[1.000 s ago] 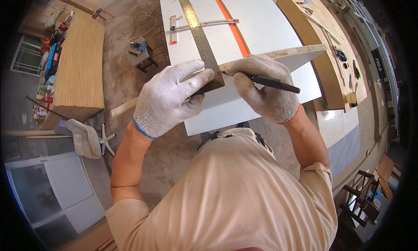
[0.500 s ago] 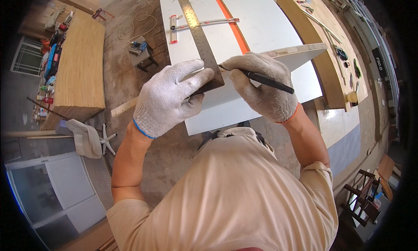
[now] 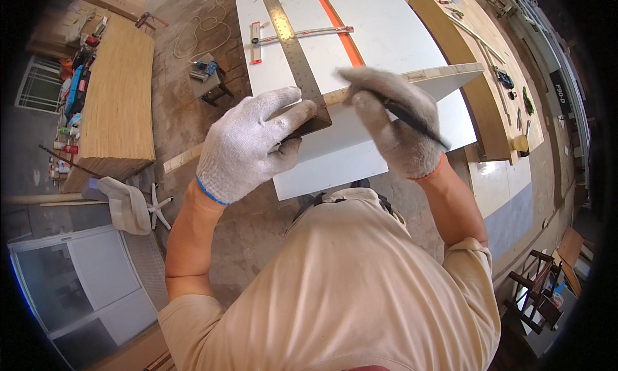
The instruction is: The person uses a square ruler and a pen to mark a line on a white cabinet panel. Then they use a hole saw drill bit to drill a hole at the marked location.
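Observation:
My left hand point(image 3: 248, 142), in a white knitted glove with a blue cuff, is closed round the near end of a metal carpenter's square point(image 3: 297, 62). Its long, perforated blade runs away from me over the white tabletop, and its corner rests at the edge of a white board point(image 3: 444, 76) standing on edge. My right hand point(image 3: 405, 126), gloved with an orange cuff, grips a black pen point(image 3: 415, 123) above that board, right of the square. Motion smears this hand and the pen; the pen's tip cannot be made out.
On the white table point(image 3: 393, 23) lie an orange strip point(image 3: 338, 23) and a metal T-shaped gauge point(image 3: 309, 33). A wooden bench with tools point(image 3: 505, 78) stands at right, a stack of wooden panels point(image 3: 122, 94) at left. Behind, a small stool point(image 3: 212, 84) stands on the floor.
My right hand has lifted the pen away from the square's corner and shifted slightly right. My left hand and the square have stayed in place.

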Demonstrator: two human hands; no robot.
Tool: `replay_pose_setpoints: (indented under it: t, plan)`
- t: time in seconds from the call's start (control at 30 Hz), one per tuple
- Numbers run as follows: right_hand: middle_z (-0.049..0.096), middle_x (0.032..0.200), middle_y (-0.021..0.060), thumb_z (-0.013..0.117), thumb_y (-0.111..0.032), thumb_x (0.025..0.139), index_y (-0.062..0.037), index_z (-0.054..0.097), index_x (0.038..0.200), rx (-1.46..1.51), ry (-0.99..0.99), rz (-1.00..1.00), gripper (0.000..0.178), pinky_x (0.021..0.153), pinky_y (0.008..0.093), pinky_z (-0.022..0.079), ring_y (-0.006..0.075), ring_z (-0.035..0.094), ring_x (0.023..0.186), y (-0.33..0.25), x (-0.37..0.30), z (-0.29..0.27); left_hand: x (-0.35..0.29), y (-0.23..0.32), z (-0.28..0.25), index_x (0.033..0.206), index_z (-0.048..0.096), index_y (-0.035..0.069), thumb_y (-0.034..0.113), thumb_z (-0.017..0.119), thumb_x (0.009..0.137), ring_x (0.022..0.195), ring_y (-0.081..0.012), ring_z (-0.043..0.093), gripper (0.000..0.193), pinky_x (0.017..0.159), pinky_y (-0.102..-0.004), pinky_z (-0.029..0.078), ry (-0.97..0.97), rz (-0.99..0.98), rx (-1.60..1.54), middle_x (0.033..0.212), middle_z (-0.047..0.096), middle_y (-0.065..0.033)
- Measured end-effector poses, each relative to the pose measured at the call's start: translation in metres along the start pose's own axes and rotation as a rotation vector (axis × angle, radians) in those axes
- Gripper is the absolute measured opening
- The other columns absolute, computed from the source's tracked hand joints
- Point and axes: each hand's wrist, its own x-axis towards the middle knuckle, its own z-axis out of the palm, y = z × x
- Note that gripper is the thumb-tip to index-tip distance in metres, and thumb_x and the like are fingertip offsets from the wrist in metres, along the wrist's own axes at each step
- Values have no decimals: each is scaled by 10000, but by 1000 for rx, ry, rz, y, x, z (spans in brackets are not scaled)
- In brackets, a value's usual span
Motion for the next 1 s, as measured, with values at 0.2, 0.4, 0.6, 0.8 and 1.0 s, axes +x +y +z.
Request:
replay_pose_setpoints:
  t: [0.2, 0.4, 0.6, 0.8, 1.0]
  plan:
    - [852, 1075, 111, 748, -30, 1053, -52, 782, 1367, -171, -30, -101, 317, 1002, 441, 593, 311, 807, 1025, 22, 2, -6, -14, -13, -2, 1337, 819, 134, 17, 820, 774, 1151, -311, 802, 574, 983, -426, 674, 45, 28, 96, 1357, 793, -97]
    - [847, 1073, 117, 731, -26, 1058, -43, 782, 1361, -206, -72, -94, 307, 1013, 434, 579, 308, 793, 1030, 27, 9, -3, -60, -37, -27, 1451, 750, 90, 5, 815, 868, 1234, -360, 799, 593, 1021, -458, 662, 45, 43, 208, 1410, 800, -148]
    - [847, 1079, 120, 694, -21, 1083, -17, 786, 1359, -183, -30, 27, 291, 1023, 436, 578, 281, 788, 1039, 26, 0, 3, -92, -45, -49, 1371, 780, 61, -12, 819, 892, 1234, -356, 804, 486, 1052, -474, 664, 146, -57, 211, 1355, 821, -151]
    - [837, 1213, 134, 664, -46, 1139, -19, 773, 1404, -111, -22, 170, 288, 1075, 427, 634, 249, 801, 1140, 27, -12, 8, -112, -42, -20, 1270, 797, 10, -16, 823, 898, 1187, -364, 821, 374, 1087, -510, 657, 461, -131, 138, 1226, 847, -135]
    - [830, 1298, 136, 637, 20, 1109, -35, 786, 1369, -376, -91, -53, 304, 1138, 486, 613, 285, 780, 1275, -3, 1, 24, -112, -31, -9, 1230, 800, -1, -71, 775, 895, 1094, -355, 836, 344, 1013, -467, 667, 748, -232, 30, 1171, 845, -144]
